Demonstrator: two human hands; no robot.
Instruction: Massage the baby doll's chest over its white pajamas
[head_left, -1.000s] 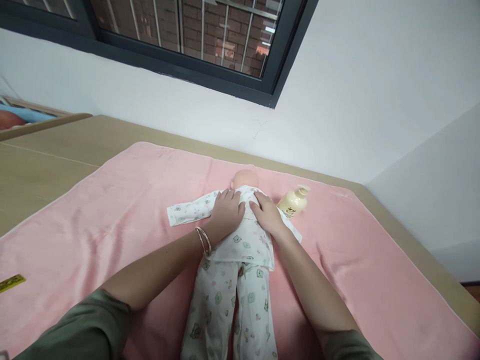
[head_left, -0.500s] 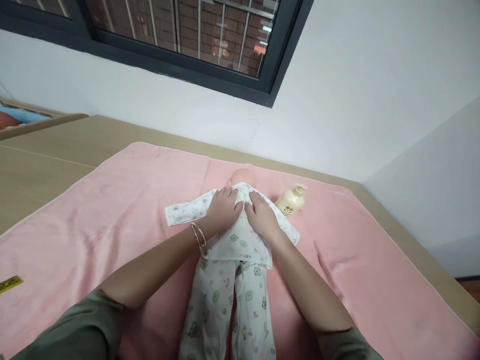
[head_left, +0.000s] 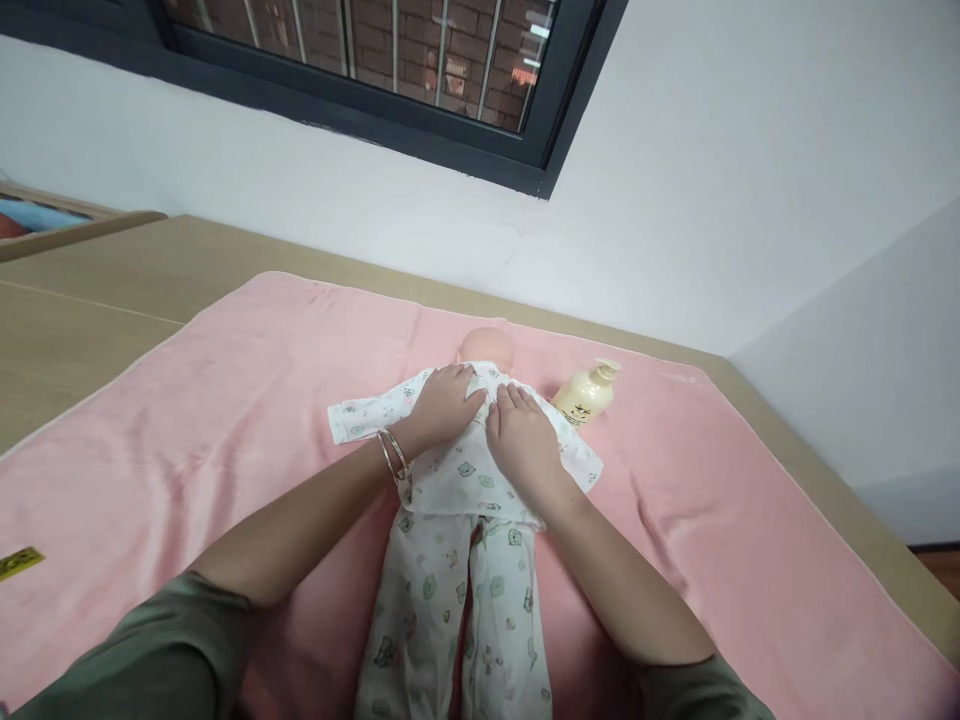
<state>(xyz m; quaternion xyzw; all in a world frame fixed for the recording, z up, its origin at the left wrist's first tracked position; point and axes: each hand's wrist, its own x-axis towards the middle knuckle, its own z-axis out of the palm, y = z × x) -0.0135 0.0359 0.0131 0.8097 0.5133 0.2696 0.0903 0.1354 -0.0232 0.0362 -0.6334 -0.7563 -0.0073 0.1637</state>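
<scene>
A doll [head_left: 487, 345] with a smooth, bald head lies stretched out, its head at the far end. It wears a white long-sleeved top [head_left: 457, 485] and matching white trousers [head_left: 427, 590], both printed with small green figures. My left hand [head_left: 444, 408] rests flat on the left side of the upper top, thumb pointing inward. Beside it, my right hand [head_left: 523, 438] lies flat on the right side, its fingers stretched toward the doll's head. A pale yellow pump bottle [head_left: 586, 394] lies tilted just beyond the right sleeve, apart from my hand.
A pink blanket [head_left: 247, 400] spreads under the doll over a wooden surface [head_left: 97, 320]. At the left edge lies a yellow label [head_left: 21, 563]. A white wall [head_left: 420, 250] with a dark-framed window [head_left: 360, 105] stands behind.
My right hand has slid slightly back toward me, with its fingers closer together. My left hand stays on the top almost unmoved. The view has tilted down slightly.
</scene>
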